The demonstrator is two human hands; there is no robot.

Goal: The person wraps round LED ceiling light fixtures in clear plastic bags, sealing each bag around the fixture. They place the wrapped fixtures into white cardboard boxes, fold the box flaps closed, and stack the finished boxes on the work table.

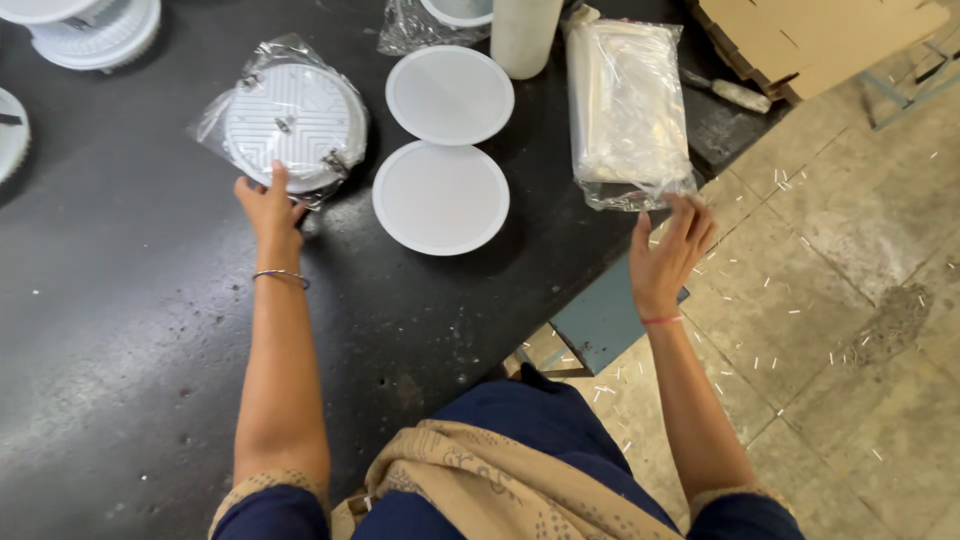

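The left hand (268, 207) lay open, fingertips touching a round white fixture in a clear bag (290, 125) on the dark surface (120, 300). The right hand (668, 255), grip open and empty, touched a clear-wrapped white bundle (625, 105) at the edge.

Both bare forearms extend forward from short patterned sleeves. The left hand (268, 205) lies palm down, fingers together and extended, a thin metal bangle at its wrist. The right hand (672, 252) is raised, fingers loosely spread and slightly curled, a red thread around its wrist.
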